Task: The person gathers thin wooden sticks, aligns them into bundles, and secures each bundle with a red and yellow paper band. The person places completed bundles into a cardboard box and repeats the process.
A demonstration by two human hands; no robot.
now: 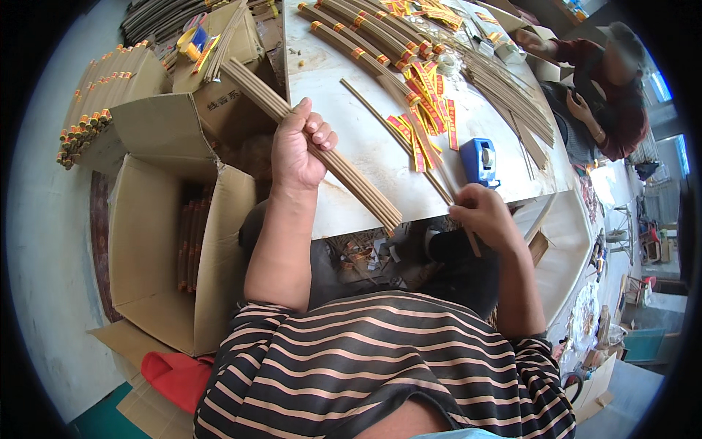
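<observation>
My left hand (298,150) is wrapped around a bundle of brown incense sticks (358,186), held slanting over the table's front left edge. My right hand (486,216) is at the front edge with thumb and fingers pinched together on an incense stick (472,240), whose end shows below the hand. Close by lie a few loose sticks (395,135) and a pile of red and yellow paper labels (431,110). A blue tape dispenser (479,161) stands just beyond my right hand.
Banded incense bundles (365,36) lie along the far side of the white table (329,73); loose sticks (504,91) lie at its right. An open cardboard box (150,249) with dark red bundles inside stands at my left. A person (607,95) sits across the table's right side.
</observation>
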